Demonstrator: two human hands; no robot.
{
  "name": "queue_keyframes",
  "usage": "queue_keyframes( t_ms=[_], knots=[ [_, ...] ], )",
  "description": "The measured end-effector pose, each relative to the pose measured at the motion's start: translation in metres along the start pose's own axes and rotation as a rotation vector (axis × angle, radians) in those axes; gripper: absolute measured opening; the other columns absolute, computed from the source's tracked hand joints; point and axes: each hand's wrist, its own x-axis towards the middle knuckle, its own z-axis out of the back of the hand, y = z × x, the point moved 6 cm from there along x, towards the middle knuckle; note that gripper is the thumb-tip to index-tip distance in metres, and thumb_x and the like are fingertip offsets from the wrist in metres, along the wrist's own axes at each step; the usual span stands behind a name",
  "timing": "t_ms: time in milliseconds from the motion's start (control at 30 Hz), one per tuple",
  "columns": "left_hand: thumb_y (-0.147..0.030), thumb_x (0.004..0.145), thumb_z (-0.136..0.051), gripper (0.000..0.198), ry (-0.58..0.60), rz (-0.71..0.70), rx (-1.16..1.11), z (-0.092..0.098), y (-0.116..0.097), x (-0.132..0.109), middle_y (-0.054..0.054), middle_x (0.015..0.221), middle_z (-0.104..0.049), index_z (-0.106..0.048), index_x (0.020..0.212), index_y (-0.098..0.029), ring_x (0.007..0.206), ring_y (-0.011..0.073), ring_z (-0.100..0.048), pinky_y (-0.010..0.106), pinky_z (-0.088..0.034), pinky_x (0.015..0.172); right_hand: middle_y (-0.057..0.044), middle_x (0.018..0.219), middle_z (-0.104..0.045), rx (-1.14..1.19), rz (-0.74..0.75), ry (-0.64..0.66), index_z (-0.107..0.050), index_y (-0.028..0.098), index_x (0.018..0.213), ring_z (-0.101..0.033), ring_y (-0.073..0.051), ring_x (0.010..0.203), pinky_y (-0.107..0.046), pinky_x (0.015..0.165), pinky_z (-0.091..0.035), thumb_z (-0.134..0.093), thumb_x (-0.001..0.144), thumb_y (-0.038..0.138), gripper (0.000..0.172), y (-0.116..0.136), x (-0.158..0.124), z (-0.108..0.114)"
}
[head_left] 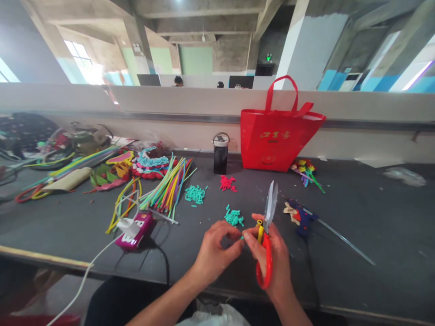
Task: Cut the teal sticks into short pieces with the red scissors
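Note:
My right hand [277, 253] is closed around a pair of scissors [268, 262] with red handles, its blades pointing up and away from me. A small yellow piece [260, 233], curled at the top, shows beside the handles; I cannot tell if it belongs to the scissors. My left hand [217, 249] pinches a tiny teal piece [242, 237], and the right thumb and fingertip meet it there. Just beyond the fingers lies a pile of short teal pieces [234, 216]. Another teal pile [195, 194] and a pinkish-red pile [227, 183] sit farther back.
A bundle of coloured fuzzy stems [170, 185] lies left, near a purple power strip [137, 231] with a white plug. At right rests a blue glue gun [304, 222] with a clear stick. Behind stand a dark bottle [220, 156] and a red bag [278, 145].

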Motion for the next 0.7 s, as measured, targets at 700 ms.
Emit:
queue_keyframes(
  t_ms=[700],
  knots=[
    [-0.024, 0.072, -0.077, 0.011, -0.147, 0.321, -0.733, 0.001, 0.011, -0.007, 0.001, 0.073, -0.066, -0.069, 0.072, -0.016, 0.072, 0.0141, -0.056, 0.026, -0.041, 0.074, -0.008, 0.115, -0.066, -0.526, 0.335, 0.096, -0.054, 0.022, 0.124, -0.066, -0.021, 0.103, -0.034, 0.086, -0.056, -0.058, 0.086, 0.025, 0.039, -0.029, -0.03, -0.017]
  ],
)
